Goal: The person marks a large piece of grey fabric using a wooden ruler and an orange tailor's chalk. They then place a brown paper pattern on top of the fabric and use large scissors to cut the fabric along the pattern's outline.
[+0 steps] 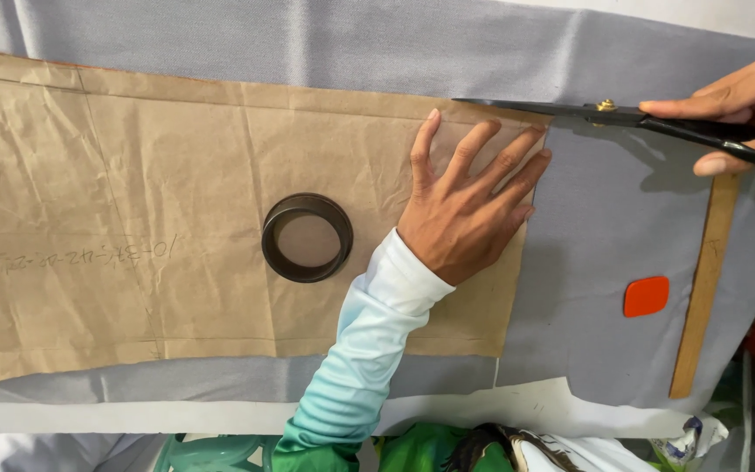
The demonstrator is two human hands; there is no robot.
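Nearest, the left hand (465,214) lay flat, fingers spread, pinning the brown paper pattern (176,218) to grey fabric (596,288); the right hand (740,105) gripped black scissors (622,115) along its edge, a ring weight (307,237) helping.

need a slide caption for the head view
Left hand pins a brown paper pattern on grey fabric while the right hand works black scissors along its top edge.

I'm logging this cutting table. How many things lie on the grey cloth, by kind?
Brown paper pattern: 1
Dark ring weight: 1
Orange chalk piece: 1
Wooden ruler: 1
Black scissors: 1, held in the right hand
Total: 5
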